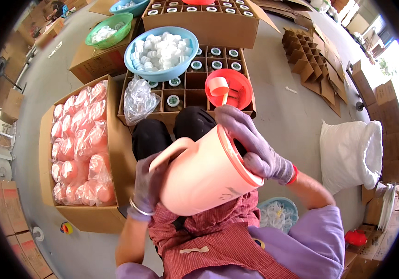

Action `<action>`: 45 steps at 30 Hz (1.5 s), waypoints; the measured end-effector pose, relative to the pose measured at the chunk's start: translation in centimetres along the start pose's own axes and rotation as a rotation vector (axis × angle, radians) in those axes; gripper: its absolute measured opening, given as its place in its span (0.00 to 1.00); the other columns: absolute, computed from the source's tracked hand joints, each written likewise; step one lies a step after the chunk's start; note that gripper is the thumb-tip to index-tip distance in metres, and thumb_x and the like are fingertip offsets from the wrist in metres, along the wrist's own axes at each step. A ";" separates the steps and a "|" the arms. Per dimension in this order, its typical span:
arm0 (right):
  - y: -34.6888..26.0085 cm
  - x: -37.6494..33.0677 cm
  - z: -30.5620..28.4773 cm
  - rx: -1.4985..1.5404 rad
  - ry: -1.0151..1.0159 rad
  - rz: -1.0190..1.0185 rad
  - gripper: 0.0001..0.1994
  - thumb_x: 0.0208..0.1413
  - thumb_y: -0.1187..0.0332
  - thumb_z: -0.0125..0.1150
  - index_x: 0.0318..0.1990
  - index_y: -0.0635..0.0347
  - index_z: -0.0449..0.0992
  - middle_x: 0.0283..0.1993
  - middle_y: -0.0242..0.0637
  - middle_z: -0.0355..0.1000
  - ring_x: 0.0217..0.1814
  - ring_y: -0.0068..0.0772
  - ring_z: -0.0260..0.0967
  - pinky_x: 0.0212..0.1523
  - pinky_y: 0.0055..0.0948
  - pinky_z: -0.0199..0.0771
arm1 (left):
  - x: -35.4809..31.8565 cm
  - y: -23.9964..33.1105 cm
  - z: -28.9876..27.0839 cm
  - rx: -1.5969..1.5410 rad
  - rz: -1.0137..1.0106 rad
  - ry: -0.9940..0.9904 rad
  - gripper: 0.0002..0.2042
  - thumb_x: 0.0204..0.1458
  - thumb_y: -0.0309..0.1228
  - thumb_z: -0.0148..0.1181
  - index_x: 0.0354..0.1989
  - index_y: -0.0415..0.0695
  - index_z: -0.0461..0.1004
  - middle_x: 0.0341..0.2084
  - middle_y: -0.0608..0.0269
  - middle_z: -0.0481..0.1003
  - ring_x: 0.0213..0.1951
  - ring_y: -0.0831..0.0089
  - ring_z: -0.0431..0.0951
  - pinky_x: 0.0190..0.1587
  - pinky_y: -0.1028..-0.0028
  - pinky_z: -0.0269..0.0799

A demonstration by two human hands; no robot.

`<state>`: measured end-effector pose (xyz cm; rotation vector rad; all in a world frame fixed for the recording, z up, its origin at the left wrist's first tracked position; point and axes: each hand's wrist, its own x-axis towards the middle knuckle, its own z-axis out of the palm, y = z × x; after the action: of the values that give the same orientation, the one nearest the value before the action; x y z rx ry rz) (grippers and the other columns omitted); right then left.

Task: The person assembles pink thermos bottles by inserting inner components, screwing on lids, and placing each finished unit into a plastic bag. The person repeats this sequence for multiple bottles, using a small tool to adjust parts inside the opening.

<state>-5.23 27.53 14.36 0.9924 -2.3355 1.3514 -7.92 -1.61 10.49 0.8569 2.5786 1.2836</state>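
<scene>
**Two gloved hands on a pink jug**

Two hands in thin purple gloves hold a large pink plastic jug (204, 174) tilted above the person's lap, its mouth turned up and to the right. The left hand (147, 183) grips the jug on its left side, where the curved handle springs out; the fingers are curled around the handle and wall, pressed close together, with a thin bangle at the wrist. The right hand (255, 146) lies over the red-rimmed mouth on the far right side. Its fingers (236, 123) are bent over the rim, some reaching down inside the opening, so the rim runs under the palm. Whether they pinch anything inside the jug cannot be told. A red band shows at that wrist.

Beyond the jug, on the far side of the person's dark knees, stands a divided cardboard box (185, 93) with small capped jars in several cells. A blue bowl (161, 52) heaped with white caps rests on its far left corner, a red bowl (229, 88) with a pink scoop on its right, and a crumpled clear plastic bag (139, 100) on its near left. To the left sits an open carton (81, 149) packed with pink items in clear bags. A green bowl (109, 30) sits farther off to the left, and a white sack (352, 153) lies at the right.
</scene>
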 end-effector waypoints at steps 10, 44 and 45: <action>4.6 -2.0 1.3 0.313 0.234 0.296 0.23 0.66 0.60 0.51 0.63 0.64 0.64 0.67 0.52 0.56 0.67 0.51 0.58 0.66 0.45 0.61 | 4.5 4.3 -1.2 -0.439 -0.141 0.133 0.17 0.56 0.35 0.49 0.43 0.37 0.79 0.42 0.52 0.81 0.50 0.54 0.79 0.61 0.58 0.68; 3.8 -2.5 4.4 0.773 0.395 0.460 0.40 0.58 0.57 0.53 0.74 0.62 0.46 0.75 0.41 0.46 0.79 0.35 0.40 0.76 0.36 0.39 | 5.9 2.8 -1.0 -0.078 0.234 0.245 0.15 0.56 0.34 0.55 0.40 0.30 0.76 0.36 0.54 0.81 0.41 0.70 0.80 0.46 0.70 0.74; 3.6 -2.5 4.4 0.728 0.384 0.449 0.39 0.61 0.56 0.52 0.74 0.62 0.45 0.75 0.41 0.47 0.79 0.35 0.40 0.76 0.35 0.39 | 5.5 2.9 -1.0 -0.118 0.170 0.242 0.14 0.57 0.32 0.55 0.40 0.31 0.77 0.36 0.55 0.81 0.40 0.71 0.80 0.46 0.70 0.74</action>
<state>-5.42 26.07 8.28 0.2800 -1.8437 2.4115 -11.60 2.11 14.07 0.9709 2.6200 1.6649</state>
